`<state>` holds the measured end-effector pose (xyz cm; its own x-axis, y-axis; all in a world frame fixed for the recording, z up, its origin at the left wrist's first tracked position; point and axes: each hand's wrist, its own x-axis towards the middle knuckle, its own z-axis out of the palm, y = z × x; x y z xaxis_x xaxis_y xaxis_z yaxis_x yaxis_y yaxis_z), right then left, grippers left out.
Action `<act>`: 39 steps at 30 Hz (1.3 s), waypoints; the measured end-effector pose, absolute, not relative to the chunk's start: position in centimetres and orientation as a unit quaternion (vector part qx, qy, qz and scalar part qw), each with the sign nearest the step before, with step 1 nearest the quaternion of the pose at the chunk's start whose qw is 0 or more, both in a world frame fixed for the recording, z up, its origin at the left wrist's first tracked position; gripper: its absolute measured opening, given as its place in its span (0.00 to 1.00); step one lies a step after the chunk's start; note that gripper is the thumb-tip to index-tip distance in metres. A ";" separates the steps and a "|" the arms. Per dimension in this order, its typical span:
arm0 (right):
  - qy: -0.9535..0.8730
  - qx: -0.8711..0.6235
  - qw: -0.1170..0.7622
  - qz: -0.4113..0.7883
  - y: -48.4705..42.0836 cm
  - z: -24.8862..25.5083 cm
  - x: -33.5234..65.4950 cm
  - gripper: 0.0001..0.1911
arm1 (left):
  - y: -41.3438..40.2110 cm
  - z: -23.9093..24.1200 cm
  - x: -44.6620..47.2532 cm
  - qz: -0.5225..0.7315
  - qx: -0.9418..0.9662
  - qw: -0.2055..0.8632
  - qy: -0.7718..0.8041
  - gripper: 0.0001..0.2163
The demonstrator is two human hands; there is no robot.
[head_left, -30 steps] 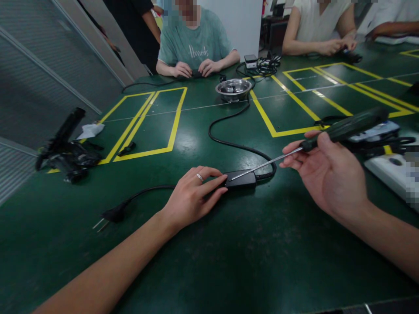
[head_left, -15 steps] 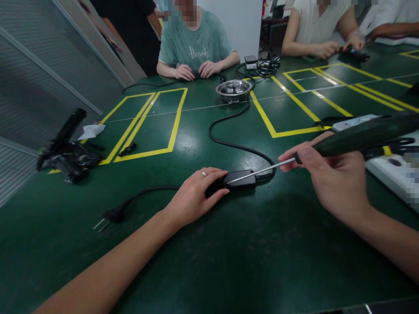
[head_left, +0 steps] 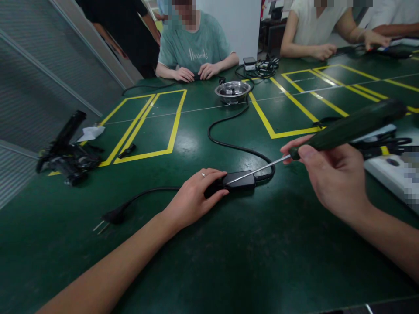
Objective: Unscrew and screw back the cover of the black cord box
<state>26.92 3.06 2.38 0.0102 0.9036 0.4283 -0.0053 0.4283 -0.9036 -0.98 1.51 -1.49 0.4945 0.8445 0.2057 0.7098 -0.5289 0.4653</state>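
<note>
A black power adapter [head_left: 240,179] lies on the green table [head_left: 229,261], with black cords running from both ends. My left hand [head_left: 194,197] grips its left end, fingers curled on it and a ring on one finger. My right hand [head_left: 334,176] is closed on a dark green screwdriver [head_left: 350,124]. Its metal shaft slants down to the left and the tip rests on the adapter's top, close to my left fingertips.
A two-pin plug [head_left: 111,216] lies at the near left. A metal bowl [head_left: 232,90] stands mid-table among yellow tape rectangles. Black parts [head_left: 67,155] are heaped at the left edge, a white device [head_left: 393,168] at the right. Other people sit at the far side.
My right hand closed round the screwdriver handle from an open palm and tilted the handle upward. The tip stayed on the adapter. My left hand kept its hold.
</note>
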 end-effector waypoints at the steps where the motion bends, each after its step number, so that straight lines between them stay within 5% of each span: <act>1: -0.603 -0.400 0.592 0.356 3.1 2.4 26.9 0.04 | 1.5 -1.5 -1.0 0.207 0.849 0.163 0.458 0.19; 5: -0.601 -0.401 0.591 0.359 3.3 2.3 27.0 0.04 | 1.5 -1.5 -0.9 0.209 0.848 0.166 0.458 0.19; 11: -0.557 -0.287 0.615 0.478 3.1 1.9 26.9 0.18 | 1.5 -1.4 -0.9 0.212 0.847 0.165 0.459 0.19; 19: -0.601 -0.373 0.605 0.365 2.8 2.6 26.8 0.04 | 1.5 -1.4 -0.9 0.210 0.847 0.166 0.460 0.19; 24: -0.582 -0.358 0.613 0.397 3.2 2.3 27.0 0.03 | 1.5 -1.4 -1.0 0.199 0.849 0.161 0.462 0.19; 31: -0.556 -0.295 0.609 0.483 3.2 1.9 27.2 0.18 | 1.5 -1.4 -0.8 0.205 0.849 0.162 0.459 0.19; 39: -0.573 -0.416 0.601 0.371 3.1 2.5 27.1 0.05 | 1.5 -1.3 -0.8 0.209 0.848 0.165 0.458 0.18</act>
<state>27.10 3.08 2.50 0.0686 0.9223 0.3802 0.0316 0.3789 -0.9249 -0.79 1.54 -1.28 0.4942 0.8453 0.2030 0.7079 -0.5269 0.4705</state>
